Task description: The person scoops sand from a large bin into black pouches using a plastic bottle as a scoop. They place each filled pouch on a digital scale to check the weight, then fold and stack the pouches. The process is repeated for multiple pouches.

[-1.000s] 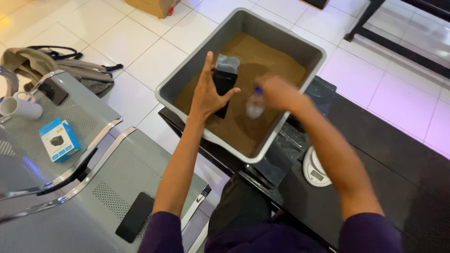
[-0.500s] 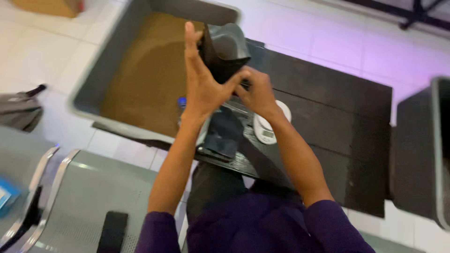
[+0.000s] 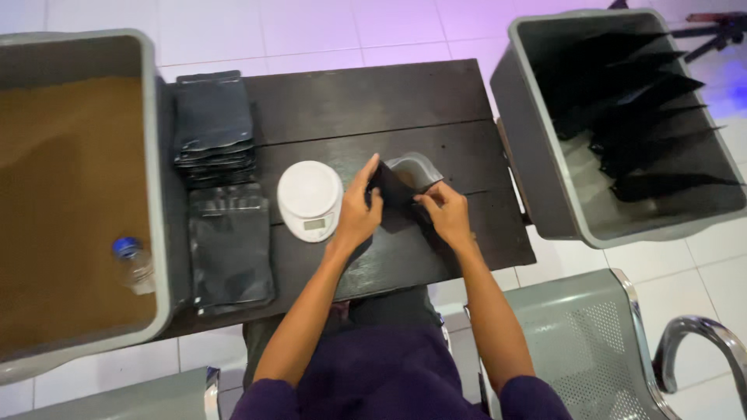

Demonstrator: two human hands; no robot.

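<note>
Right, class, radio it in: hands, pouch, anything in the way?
Left hand and right hand both grip the open black pouch. Pouch on dark table. White scale beside left hand, apart.

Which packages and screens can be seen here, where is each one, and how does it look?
Open black pouch: on the dark table, held by left hand and right hand.
Stacks of flat black pouches: left part of the table, glossy, rectangular.
Black pouches in the right grey bin: leaning in a row.
Small display on the white round scale: a grey strip at its front edge.

Bright even overhead light, violet tint at the top, soft shadows, sharp focus, slight wide-angle bend at edges
</note>
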